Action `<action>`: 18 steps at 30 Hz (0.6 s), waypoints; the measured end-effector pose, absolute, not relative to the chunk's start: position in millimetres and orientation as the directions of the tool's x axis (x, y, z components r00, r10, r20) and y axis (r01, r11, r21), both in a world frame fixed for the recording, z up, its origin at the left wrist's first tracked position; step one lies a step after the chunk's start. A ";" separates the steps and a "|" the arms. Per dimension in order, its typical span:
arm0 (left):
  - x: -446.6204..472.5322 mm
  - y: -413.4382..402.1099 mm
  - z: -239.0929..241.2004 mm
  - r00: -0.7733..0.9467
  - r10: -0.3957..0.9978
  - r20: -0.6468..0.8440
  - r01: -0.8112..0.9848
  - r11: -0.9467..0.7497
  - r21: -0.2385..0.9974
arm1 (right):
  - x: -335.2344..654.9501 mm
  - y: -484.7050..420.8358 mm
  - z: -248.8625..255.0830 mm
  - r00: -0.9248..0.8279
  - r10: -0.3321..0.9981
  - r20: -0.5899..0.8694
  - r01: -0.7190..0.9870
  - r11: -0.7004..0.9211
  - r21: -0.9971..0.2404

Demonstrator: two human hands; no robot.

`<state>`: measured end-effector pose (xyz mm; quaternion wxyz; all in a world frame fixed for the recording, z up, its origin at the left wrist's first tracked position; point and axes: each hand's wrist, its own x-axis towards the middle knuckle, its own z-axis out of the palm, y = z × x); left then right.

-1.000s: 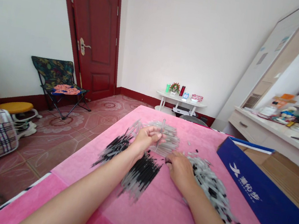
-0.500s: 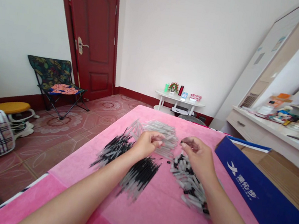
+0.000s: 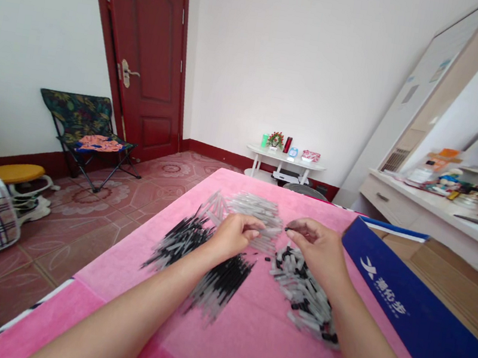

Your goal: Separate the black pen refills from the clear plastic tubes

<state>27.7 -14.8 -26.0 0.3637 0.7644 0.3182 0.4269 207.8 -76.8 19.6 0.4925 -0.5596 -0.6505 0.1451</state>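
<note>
My left hand (image 3: 234, 236) is closed in a pinch over the far pile of clear pen barrels (image 3: 255, 204). A translucent pen barrel (image 3: 272, 231) juts from its fingertips toward the right. My right hand (image 3: 318, 246) pinches a small black pen plug (image 3: 288, 229), a short gap from the barrel's end. Below my right hand lies a heap of clear pen caps (image 3: 301, 288) mixed with black pieces. Under and beside my left forearm are black-and-clear pen refills (image 3: 222, 285), with another bunch of refills (image 3: 179, 239) farther left. One loose black piece (image 3: 267, 259) rests between the piles.
A pink cloth (image 3: 249, 344) covers the table. On its right stands an open blue cardboard box (image 3: 408, 315). Beyond are a white side table (image 3: 287, 158), a dresser (image 3: 399, 195) with small items, a folding chair (image 3: 88, 125) and a red door (image 3: 146, 43).
My right hand has come slightly closer to my left, bringing the black plug nearer the barrel's end. The whole view has shifted a little; the piles look the same.
</note>
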 end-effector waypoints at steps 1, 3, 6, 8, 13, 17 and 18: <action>27.6 -14.6 -26.6 0.432 0.797 0.422 0.178 -0.534 0.827 | 207.4 -77.2 20.4 0.111 0.873 0.475 0.586 0.328 -0.741; 27.4 -14.3 -27.4 0.429 0.798 0.422 0.180 -0.534 0.826 | 206.6 -77.9 21.5 0.114 0.875 0.471 0.586 0.324 -0.743; 27.4 -14.6 -27.5 0.430 0.797 0.424 0.181 -0.536 0.825 | 205.9 -78.4 21.5 0.111 0.874 0.473 0.591 0.325 -0.738; 27.7 -14.9 -27.2 0.433 0.794 0.426 0.179 -0.539 0.823 | 205.7 -78.4 20.6 0.103 0.873 0.478 0.607 0.325 -0.725; 27.7 -16.2 -26.0 0.439 0.788 0.433 0.194 -0.553 0.810 | 205.3 -78.4 18.8 0.087 0.860 0.502 0.670 0.322 -0.669; 26.6 -17.4 -25.0 0.437 0.779 0.450 0.249 -0.586 0.771 | 205.9 -77.7 17.4 0.063 0.842 0.535 0.721 0.333 -0.608; 26.4 -17.7 -24.9 0.436 0.776 0.456 0.263 -0.595 0.760 | 206.0 -77.3 16.8 0.059 0.840 0.540 0.725 0.336 -0.602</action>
